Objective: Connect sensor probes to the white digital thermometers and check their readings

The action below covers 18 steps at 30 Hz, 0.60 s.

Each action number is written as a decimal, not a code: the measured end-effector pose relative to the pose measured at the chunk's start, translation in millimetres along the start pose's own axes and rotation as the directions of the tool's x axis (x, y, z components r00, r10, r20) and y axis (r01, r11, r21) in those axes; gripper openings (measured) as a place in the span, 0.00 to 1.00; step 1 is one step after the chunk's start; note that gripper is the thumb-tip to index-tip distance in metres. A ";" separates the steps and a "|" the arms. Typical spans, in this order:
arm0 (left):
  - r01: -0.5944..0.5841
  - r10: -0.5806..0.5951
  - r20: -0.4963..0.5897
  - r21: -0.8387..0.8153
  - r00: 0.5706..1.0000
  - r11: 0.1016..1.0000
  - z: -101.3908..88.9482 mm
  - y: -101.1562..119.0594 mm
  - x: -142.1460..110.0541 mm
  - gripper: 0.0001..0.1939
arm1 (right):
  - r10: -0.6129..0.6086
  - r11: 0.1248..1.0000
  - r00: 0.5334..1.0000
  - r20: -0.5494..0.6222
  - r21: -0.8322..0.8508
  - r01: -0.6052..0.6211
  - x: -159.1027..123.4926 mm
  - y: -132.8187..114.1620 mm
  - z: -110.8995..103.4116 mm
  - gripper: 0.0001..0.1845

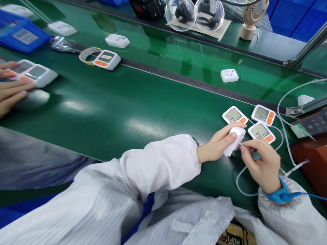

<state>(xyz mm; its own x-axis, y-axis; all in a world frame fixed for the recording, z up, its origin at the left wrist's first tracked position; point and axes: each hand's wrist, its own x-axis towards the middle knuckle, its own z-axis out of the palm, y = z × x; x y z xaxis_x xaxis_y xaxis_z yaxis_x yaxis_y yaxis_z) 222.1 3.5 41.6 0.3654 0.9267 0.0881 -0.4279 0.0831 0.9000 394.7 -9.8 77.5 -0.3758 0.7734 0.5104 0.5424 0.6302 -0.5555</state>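
My left hand (220, 143) is wrapped round a white device (235, 140) tipped on its side on the green belt (122, 112). My right hand (260, 162) pinches a small connector at the end of a thin white tube (241, 177), right against the device's side. Three white monitors with lit screens and orange buttons lie just beyond: one (234, 115) behind my left fingers, one (263, 114) farther right, one (261, 132) next to my right hand. A blue wrist strap (282, 194) circles my right wrist.
Another person's hands (10, 89) rest at the far left by two more monitors (30, 72). Further monitors, a tape roll (88, 54) and white sockets (229, 75) lie on the belt. A small fan (251, 17) and clear domes (194, 13) stand behind. An orange-brown box (313, 154) sits at right.
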 end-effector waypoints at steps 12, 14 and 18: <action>-0.020 0.021 -0.002 0.084 1.000 0.996 -0.6 -0.7 -0.1 0.32 | 0.032 0.999 0.999 0.009 -0.030 -0.031 -1.2 -1.5 -0.1 0.06; -0.021 0.021 -0.002 0.084 1.000 0.996 -0.5 -0.7 -0.2 0.32 | 0.036 0.999 0.999 0.007 -0.032 -0.035 -1.4 -1.5 0.1 0.06; -0.028 0.028 0.007 0.079 1.000 0.996 -0.4 -0.2 -0.4 0.32 | 0.039 0.999 0.999 -0.002 -0.028 -0.039 -1.6 -1.1 0.6 0.06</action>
<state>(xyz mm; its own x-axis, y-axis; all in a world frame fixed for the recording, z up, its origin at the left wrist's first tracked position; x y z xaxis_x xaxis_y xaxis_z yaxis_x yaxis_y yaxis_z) 221.7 3.3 41.3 0.3593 0.9260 0.1160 -0.3711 0.0277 0.9282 394.3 -11.6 76.9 -0.3527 0.7971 0.4901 0.5773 0.5975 -0.5564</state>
